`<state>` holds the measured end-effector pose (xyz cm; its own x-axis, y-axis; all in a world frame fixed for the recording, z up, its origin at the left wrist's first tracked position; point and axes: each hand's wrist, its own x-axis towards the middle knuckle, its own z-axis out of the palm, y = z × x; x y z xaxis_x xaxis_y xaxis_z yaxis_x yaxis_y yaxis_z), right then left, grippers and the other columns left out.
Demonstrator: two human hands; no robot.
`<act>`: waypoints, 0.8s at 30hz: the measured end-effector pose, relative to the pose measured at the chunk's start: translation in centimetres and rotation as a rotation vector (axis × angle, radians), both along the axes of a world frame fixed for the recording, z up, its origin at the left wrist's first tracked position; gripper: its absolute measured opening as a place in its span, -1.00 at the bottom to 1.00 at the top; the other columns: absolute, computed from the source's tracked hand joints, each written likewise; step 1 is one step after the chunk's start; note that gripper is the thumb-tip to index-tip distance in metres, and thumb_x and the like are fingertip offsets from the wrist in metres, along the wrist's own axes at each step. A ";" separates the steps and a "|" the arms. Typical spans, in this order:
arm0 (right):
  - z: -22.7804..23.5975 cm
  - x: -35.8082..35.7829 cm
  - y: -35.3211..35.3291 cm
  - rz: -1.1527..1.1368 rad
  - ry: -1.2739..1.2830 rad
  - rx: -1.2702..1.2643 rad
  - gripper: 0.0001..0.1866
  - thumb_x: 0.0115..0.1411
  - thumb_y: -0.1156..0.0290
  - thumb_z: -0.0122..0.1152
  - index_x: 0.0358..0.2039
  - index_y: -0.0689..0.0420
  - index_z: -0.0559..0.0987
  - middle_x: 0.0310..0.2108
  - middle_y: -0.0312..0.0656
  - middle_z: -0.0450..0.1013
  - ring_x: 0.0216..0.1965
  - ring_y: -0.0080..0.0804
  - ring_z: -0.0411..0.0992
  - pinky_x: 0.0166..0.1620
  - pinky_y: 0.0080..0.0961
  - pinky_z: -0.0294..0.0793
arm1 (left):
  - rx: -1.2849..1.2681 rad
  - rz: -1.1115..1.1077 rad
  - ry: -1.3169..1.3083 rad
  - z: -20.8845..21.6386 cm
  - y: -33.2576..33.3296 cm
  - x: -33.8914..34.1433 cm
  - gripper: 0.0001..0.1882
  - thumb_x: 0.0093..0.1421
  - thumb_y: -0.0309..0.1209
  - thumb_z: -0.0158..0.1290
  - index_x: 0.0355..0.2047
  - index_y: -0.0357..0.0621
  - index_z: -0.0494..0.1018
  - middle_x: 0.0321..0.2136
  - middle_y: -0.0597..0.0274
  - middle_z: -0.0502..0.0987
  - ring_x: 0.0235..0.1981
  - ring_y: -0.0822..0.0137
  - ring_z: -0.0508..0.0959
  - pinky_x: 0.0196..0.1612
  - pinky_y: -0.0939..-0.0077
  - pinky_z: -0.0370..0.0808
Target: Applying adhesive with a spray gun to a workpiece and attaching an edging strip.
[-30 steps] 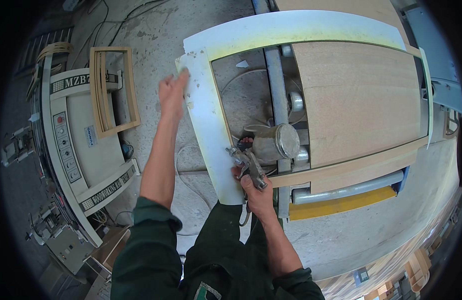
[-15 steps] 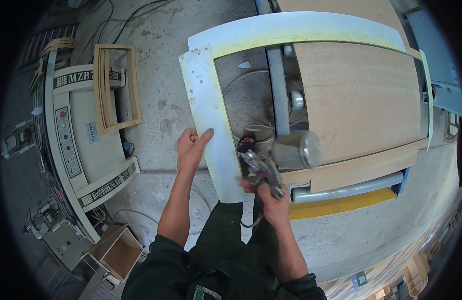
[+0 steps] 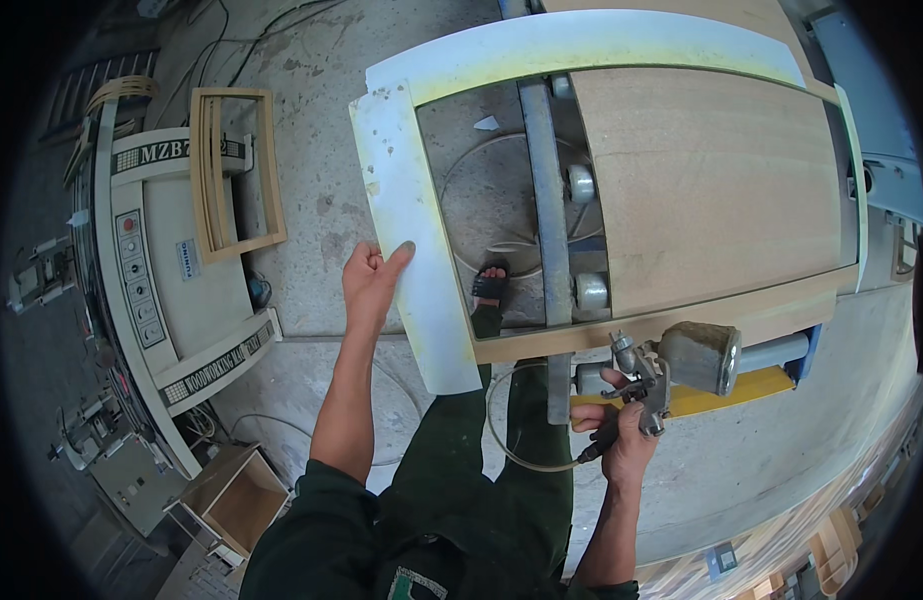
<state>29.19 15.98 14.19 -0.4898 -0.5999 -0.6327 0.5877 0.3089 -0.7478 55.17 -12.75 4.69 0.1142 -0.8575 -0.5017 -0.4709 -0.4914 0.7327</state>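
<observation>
My left hand [image 3: 376, 283] grips the outer edge of a white board [image 3: 413, 240] with yellowish edges, thumb on top and fingers beneath. A long white board [image 3: 601, 42] adjoins its far end, and a bare wooden rail [image 3: 621, 328] adjoins the near side; together they surround an open space. To the right, my right hand [image 3: 626, 430] is closed round a metal spray gun [image 3: 639, 382] with a grey cup [image 3: 701, 355] on its right side. A thin air hose [image 3: 506, 440] runs from the gun's handle and loops leftward. The gun is beside the near rail, apart from the white board.
A brown wooden panel [image 3: 716, 190] lies on a roller stand with a blue bar [image 3: 543, 200] and a yellow beam [image 3: 726, 395]. At left stands a white machine [image 3: 171, 290] with a wooden frame [image 3: 271, 170] leaning on it. An open wooden box [image 3: 243, 505] sits at lower left.
My right hand has carried the spray gun rightward and toward me, away from the white board and past the near rail. My left hand and the board have shifted slightly left and farther away.
</observation>
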 end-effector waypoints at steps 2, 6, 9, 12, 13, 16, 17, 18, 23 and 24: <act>0.2 -0.2 0.2 -0.020 0.027 0.021 -0.28 0.41 -0.07 0.09 0.27 0.31 0.29 0.13 0.10 0.44 -0.35 -0.11 0.66 -0.45 -0.38 0.71 | -0.020 -0.001 -0.008 -0.1 -0.1 0.1 -0.58 0.08 -0.20 0.43 -0.38 -0.23 0.44 -0.60 0.53 0.36 -0.58 0.67 0.25 -0.52 0.66 0.25; 1.0 -0.4 0.2 -0.027 0.039 0.028 -0.30 0.41 -0.09 0.09 0.20 0.33 0.33 0.11 0.12 0.45 -0.38 -0.18 0.66 -0.48 -0.44 0.67 | -0.015 -0.045 -0.084 -0.1 -0.3 -0.2 -0.52 0.05 -0.13 0.44 -0.37 -0.25 0.45 -0.58 0.48 0.38 -0.54 0.62 0.30 -0.48 0.61 0.31; 1.2 -0.3 0.4 -0.005 0.042 0.030 -0.30 0.40 -0.10 0.09 0.17 0.34 0.35 0.09 0.12 0.47 -0.39 -0.21 0.65 -0.49 -0.47 0.64 | -0.011 -0.043 -0.068 0.1 -0.2 -0.2 -0.59 0.10 -0.22 0.43 -0.33 -0.22 0.46 -0.55 0.50 0.40 -0.54 0.67 0.28 -0.49 0.68 0.26; 1.4 -0.3 0.6 0.018 0.051 0.023 -0.31 0.40 -0.11 0.10 0.15 0.34 0.38 0.08 0.12 0.48 -0.43 -0.25 0.64 -0.51 -0.51 0.60 | -0.016 -0.026 -0.090 -0.3 -0.2 -0.3 -0.50 0.05 -0.10 0.44 -0.36 -0.25 0.45 -0.57 0.45 0.40 -0.53 0.60 0.32 -0.47 0.59 0.33; 1.5 -0.3 0.6 0.027 0.053 0.029 -0.31 0.40 -0.10 0.10 0.15 0.34 0.38 0.07 0.11 0.49 -0.45 -0.26 0.63 -0.52 -0.52 0.58 | -0.023 -0.025 -0.085 -0.4 -0.1 -0.2 -0.50 0.05 -0.10 0.44 -0.37 -0.25 0.45 -0.57 0.45 0.40 -0.53 0.59 0.33 -0.47 0.59 0.34; 1.6 -0.4 0.8 0.036 0.059 0.034 -0.33 0.40 -0.09 0.10 0.14 0.33 0.39 0.06 0.08 0.51 -0.48 -0.29 0.61 -0.53 -0.54 0.54 | -0.028 -0.026 -0.083 -0.8 0.0 -0.3 -0.50 0.04 -0.10 0.44 -0.38 -0.25 0.45 -0.57 0.44 0.42 -0.53 0.59 0.34 -0.46 0.58 0.35; 1.7 -0.5 1.0 0.036 0.060 0.031 -0.34 0.40 -0.09 0.10 0.14 0.33 0.39 0.05 0.07 0.52 -0.49 -0.30 0.60 -0.54 -0.55 0.53 | -0.028 -0.028 -0.087 -1.0 0.0 -0.4 -0.51 0.04 -0.10 0.44 -0.39 -0.24 0.45 -0.57 0.43 0.42 -0.53 0.59 0.34 -0.46 0.58 0.35; 1.7 -0.5 1.0 0.037 0.059 0.031 -0.34 0.40 -0.09 0.10 0.14 0.33 0.39 0.05 0.07 0.52 -0.49 -0.30 0.60 -0.54 -0.55 0.53 | -0.028 -0.027 -0.088 -0.9 0.0 -0.4 -0.51 0.04 -0.10 0.44 -0.39 -0.24 0.45 -0.57 0.43 0.42 -0.53 0.59 0.34 -0.46 0.58 0.35; 2.3 -0.9 0.9 0.045 0.087 0.036 -0.38 0.39 -0.07 0.15 0.12 0.29 0.42 0.01 0.03 0.55 -0.54 -0.38 0.58 -0.59 -0.64 0.42 | -0.043 -0.050 -0.113 -0.6 0.0 -0.4 -0.51 0.05 -0.10 0.44 -0.38 -0.25 0.47 -0.57 0.44 0.42 -0.54 0.59 0.34 -0.47 0.58 0.34; 2.4 -1.0 0.8 0.043 0.089 0.033 -0.38 0.39 -0.07 0.15 0.12 0.29 0.42 0.01 0.03 0.55 -0.54 -0.38 0.58 -0.59 -0.64 0.42 | -0.045 -0.052 -0.112 -0.7 -0.1 -0.4 -0.51 0.05 -0.10 0.44 -0.38 -0.25 0.47 -0.57 0.44 0.42 -0.54 0.59 0.34 -0.47 0.58 0.34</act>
<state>28.23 16.78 16.58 -0.5192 -0.6007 -0.6080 0.5055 0.3578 -0.7852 54.76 -12.82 3.98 0.1224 -0.8851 -0.4490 -0.5750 -0.4320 0.6948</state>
